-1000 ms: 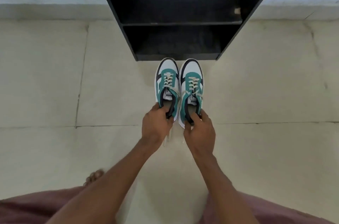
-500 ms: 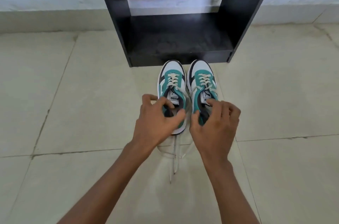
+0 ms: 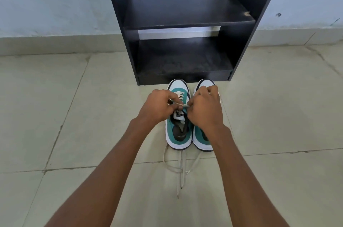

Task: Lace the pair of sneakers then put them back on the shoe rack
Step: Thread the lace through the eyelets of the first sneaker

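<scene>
The pair of sneakers point(image 3: 189, 115) is set side by side on the floor point(image 3: 74, 115), toes just in front of the shoe rack point(image 3: 185, 22). A lace point(image 3: 179, 104) on the shoe farther left is pinched in the grip of both the left hand point(image 3: 157, 106) and the right hand point(image 3: 205, 107), above the tongue. Lacing is judged unfinished, since loose ends point(image 3: 181, 171) are trailed behind the heels, and shelving is left.

Your left hand point(image 3: 159, 106) and right hand point(image 3: 206, 109) met ahead of you, forearms stretched forward, fingers of both pinched closed on a lace point(image 3: 179, 104).
</scene>
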